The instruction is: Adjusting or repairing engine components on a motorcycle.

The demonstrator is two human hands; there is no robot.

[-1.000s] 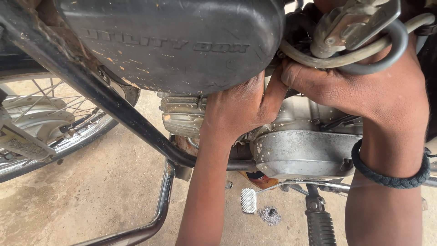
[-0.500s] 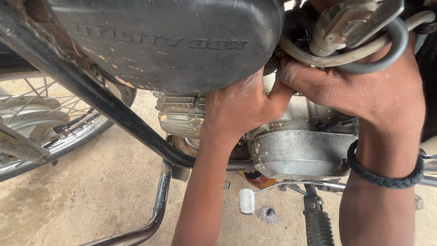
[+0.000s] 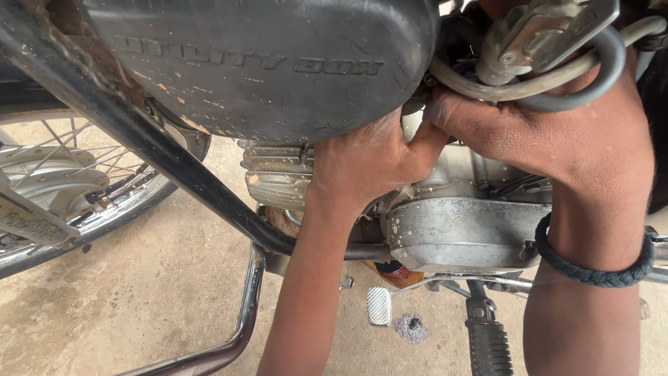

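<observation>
My left hand (image 3: 369, 159) reaches up from below, and its fingers are tucked behind the lower edge of the motorcycle's black side cover (image 3: 271, 63). My right hand (image 3: 536, 129), with a dark braided band (image 3: 591, 268) at the wrist, comes in from the right. Its fingertips press into the same gap beside the left thumb, just under grey hoses (image 3: 557, 80). Both hands sit above the silver engine casing (image 3: 466, 233). The cover hides what the fingers hold or touch.
A black frame tube (image 3: 160, 157) runs diagonally in front of the spoked rear wheel (image 3: 76, 188) at left. Below are a chrome bar (image 3: 243, 320), a brake pedal (image 3: 379, 305), a rubber footpeg (image 3: 487, 345) and a bare concrete floor (image 3: 139, 292).
Both hands stay at the same gap behind the side cover. Only the view shifts slightly.
</observation>
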